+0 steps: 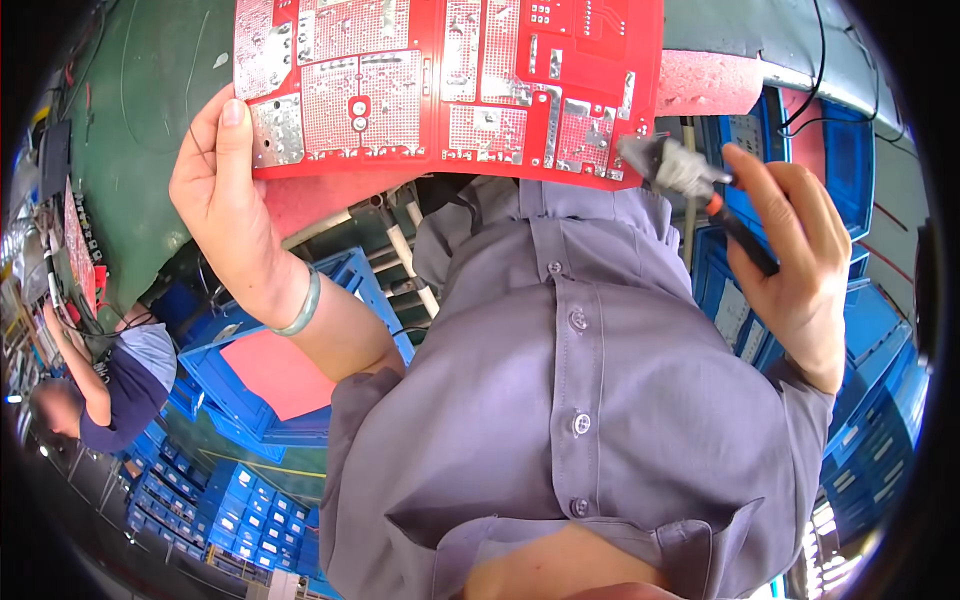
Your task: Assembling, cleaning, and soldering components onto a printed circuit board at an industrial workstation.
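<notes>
A large red circuit board (450, 85) fills the top of the view from eleven to one o'clock, its solder side toward the camera, patterned with silvery pads and traces. The left hand (225, 200), at about ten o'clock, is closed on the board's lower left corner, thumb laid flat on the face and the other fingers hidden behind it; a pale green bangle (300, 305) circles that wrist. The right hand (795, 250), at two to three o'clock, is wrapped loosely around a hand tool (700, 190) with a black-and-orange grip, whose grey metal head (blurred, so its exact kind cannot be told) points at the board's lower right corner and sits just beside it or touching it.

Below the board a grey buttoned work shirt (590, 400) takes up the middle and the six o'clock area. Behind it, a green workbench surface (140, 140) runs up the left at ten to eleven o'clock. Blue plastic crates (235, 380) crowd the space at eight o'clock, one holding a red sheet (270, 370); more blue bins (850, 330) stack along three to four o'clock, and rows of smaller blue bins (235, 515) lie at seven o'clock. At nine o'clock, near the rim, another person (110, 375) in a dark top works beside further red boards (80, 250).
</notes>
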The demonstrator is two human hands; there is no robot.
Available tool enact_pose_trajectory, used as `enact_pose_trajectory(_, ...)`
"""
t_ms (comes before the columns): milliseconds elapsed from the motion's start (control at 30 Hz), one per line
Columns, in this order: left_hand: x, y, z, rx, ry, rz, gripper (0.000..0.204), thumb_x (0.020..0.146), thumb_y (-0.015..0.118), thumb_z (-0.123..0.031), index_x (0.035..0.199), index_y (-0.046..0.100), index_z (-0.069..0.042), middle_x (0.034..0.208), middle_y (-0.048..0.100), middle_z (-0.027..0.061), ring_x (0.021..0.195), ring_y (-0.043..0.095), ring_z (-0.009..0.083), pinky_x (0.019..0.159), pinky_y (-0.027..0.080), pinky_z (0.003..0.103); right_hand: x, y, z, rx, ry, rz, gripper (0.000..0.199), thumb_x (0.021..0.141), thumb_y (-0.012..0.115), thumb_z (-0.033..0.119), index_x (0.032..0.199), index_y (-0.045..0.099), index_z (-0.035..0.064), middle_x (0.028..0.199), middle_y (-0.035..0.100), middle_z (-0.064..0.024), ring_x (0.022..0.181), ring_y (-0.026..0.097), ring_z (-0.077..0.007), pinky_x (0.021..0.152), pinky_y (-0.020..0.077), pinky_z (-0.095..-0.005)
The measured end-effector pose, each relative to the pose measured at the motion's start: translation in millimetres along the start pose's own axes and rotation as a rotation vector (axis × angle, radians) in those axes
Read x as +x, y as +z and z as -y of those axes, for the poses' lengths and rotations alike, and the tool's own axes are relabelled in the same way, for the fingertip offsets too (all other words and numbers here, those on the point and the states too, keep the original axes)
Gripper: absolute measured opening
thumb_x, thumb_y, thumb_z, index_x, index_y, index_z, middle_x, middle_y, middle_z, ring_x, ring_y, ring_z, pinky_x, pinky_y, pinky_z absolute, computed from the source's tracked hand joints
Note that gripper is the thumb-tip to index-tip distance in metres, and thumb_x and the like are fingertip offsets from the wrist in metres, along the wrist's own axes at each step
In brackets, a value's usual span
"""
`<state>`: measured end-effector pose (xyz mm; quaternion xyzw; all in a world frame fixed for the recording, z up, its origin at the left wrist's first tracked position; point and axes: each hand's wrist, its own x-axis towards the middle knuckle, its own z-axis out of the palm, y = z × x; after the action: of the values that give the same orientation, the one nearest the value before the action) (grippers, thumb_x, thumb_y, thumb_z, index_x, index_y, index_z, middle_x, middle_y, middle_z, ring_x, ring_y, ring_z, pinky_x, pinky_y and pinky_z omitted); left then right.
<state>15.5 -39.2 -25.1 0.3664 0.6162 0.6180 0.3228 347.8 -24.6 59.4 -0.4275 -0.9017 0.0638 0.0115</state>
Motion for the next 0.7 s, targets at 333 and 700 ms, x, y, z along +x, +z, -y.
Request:
enact_pose_trajectory(333,0.8,-1.7,2.7,-0.01,0.019,0.004,0.024,0.086,0.056,-0.012,0.101,0.057,0.006,0.082,0.061,0.0038,0.07,0.051,0.0048,0.065,0.041,0.017,4.6,-1.1,6.3,-0.055,-0.078,-0.006,0.065,0.045,0.066,-0.003,0.11,0.057,0.0052,0.091,0.049,-0.012,0.083,0.051,-0.027,0.074,0.0419,-0.037)
enact_pose_trajectory(700,1.2,-10.9,2.4,-0.01,0.025,0.049,0.022,0.086,0.056,-0.012,0.099,0.058,0.005,0.076,0.058,0.0008,0.065,0.048,0.0037,0.06,0.039,0.016,9.2,3.3,7.5,-0.096,-0.183,-0.091,0.056,0.049,0.069,0.001,0.104,0.06,0.0041,0.082,0.05,-0.0106,0.068,0.051,-0.0225,0.056,0.0426,-0.0319)
